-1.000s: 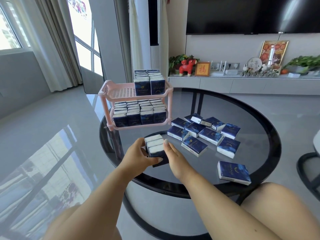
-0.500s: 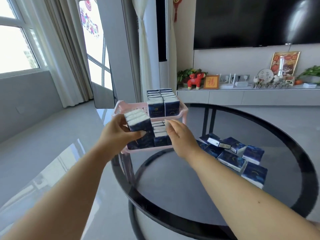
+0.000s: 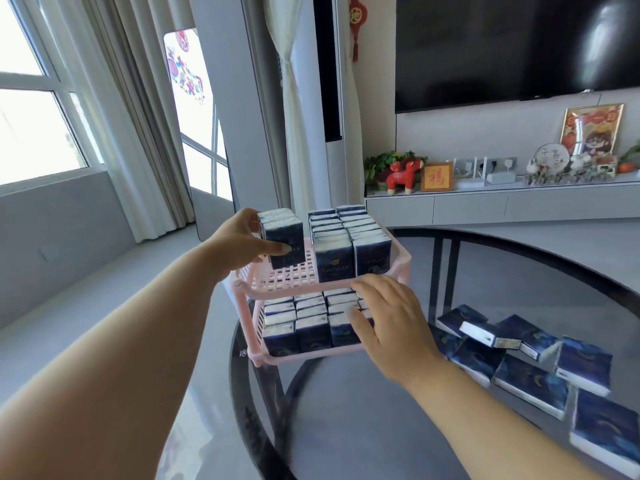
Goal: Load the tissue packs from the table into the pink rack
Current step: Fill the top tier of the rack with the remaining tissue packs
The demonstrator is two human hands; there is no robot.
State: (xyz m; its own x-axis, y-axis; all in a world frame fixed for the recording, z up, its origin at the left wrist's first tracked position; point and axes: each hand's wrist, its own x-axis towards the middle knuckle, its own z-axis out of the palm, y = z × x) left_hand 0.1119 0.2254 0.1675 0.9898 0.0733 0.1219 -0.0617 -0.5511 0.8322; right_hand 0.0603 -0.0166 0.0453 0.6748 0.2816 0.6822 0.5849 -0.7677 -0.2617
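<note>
Head view: left hand grips a bundle of navy tissue packs over the pink rack top shelf; right hand, fingers spread, touches the lower-shelf packs.

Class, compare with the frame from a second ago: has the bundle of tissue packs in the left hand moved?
Yes. The bundle of tissue packs, gripped by the left hand, went from the table in front of the pink rack up to its top shelf's empty left side.
</note>
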